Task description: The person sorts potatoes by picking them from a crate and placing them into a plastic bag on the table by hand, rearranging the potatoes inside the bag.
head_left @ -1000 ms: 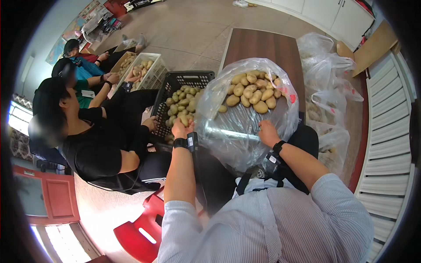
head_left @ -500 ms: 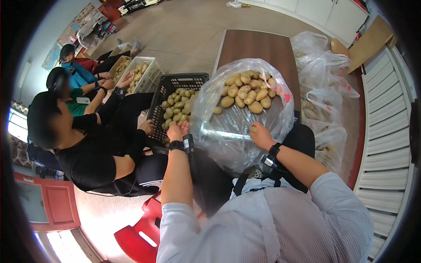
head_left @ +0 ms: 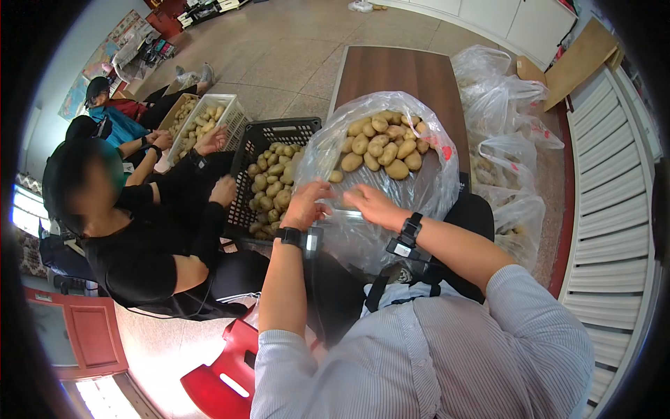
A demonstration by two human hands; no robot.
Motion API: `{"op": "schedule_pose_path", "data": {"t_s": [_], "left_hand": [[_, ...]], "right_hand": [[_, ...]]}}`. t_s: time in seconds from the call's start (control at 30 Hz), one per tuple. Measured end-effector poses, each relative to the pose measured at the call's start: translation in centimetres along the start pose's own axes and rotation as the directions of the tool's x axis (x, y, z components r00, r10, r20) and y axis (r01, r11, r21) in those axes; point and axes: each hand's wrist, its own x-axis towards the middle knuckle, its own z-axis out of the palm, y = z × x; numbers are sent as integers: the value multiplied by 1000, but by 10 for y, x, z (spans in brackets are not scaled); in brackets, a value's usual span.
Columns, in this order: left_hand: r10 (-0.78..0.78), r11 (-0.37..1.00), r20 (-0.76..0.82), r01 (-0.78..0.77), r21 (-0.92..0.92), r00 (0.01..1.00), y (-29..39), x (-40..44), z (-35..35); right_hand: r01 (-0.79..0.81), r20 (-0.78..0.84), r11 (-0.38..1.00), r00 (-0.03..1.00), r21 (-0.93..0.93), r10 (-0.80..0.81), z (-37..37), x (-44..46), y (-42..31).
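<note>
My right hand (head_left: 377, 208) is closed around a small potato (head_left: 355, 197), mostly covered by its fingers. My left hand (head_left: 307, 204) faces it with fingers curled but apart, and I see nothing in it. Both hands are over the near side of a clear plastic bag (head_left: 441, 183), whose mouth is spread wide. A heap of potatoes (head_left: 385, 142) lies at the bag's far side, and one single potato (head_left: 336, 176) sits apart near its left edge. To the left of my left hand stands a black crate (head_left: 241, 166) of greenish-brown potatoes (head_left: 273, 183).
The bag rests on a brown table (head_left: 398, 70). Tied plastic bags (head_left: 499, 157) line the floor on the right, beside a white radiator (head_left: 607, 209). A person in black (head_left: 139, 251) sits at my left, with others beyond near a white crate (head_left: 237, 115). A red stool (head_left: 223, 363) stands lower left.
My right hand has moved left with the potato, close to my left hand. My left hand has shifted right, away from the crate, and its fingers have turned toward the right hand.
</note>
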Motion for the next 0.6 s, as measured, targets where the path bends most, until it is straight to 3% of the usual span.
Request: {"op": "schedule_pose_path", "data": {"t_s": [0.13,0.2,0.33,0.4,0.43,0.53,0.57,0.6], "left_hand": [[-44,998,152,49,-29,987,-2,2,3],[-12,997,211,28,-71,977,-5,5,-1],[3,995,149,12,-103,989,-7,10,-11],[56,978,35,-47,-204,998,-7,13,-17],[52,978,36,-44,-206,998,-7,14,-18],[158,879,-232,-244,-411,960,-10,19,-27],[153,879,-231,-240,-412,961,-12,23,-33],[147,845,-328,-290,-448,933,-14,27,-39]], "right_hand": [[150,25,989,988,15,-150,13,10,-13],[113,44,979,992,169,-122,16,7,-19],[44,66,973,996,226,-61,18,1,1],[108,-37,977,993,-183,-116,17,-5,25],[104,-36,978,993,-183,-112,18,-12,39],[-33,-95,944,995,-330,2,20,-37,80],[-117,-88,921,992,-371,91,20,-44,88],[-198,-84,890,980,-411,179,19,-47,96]]}}
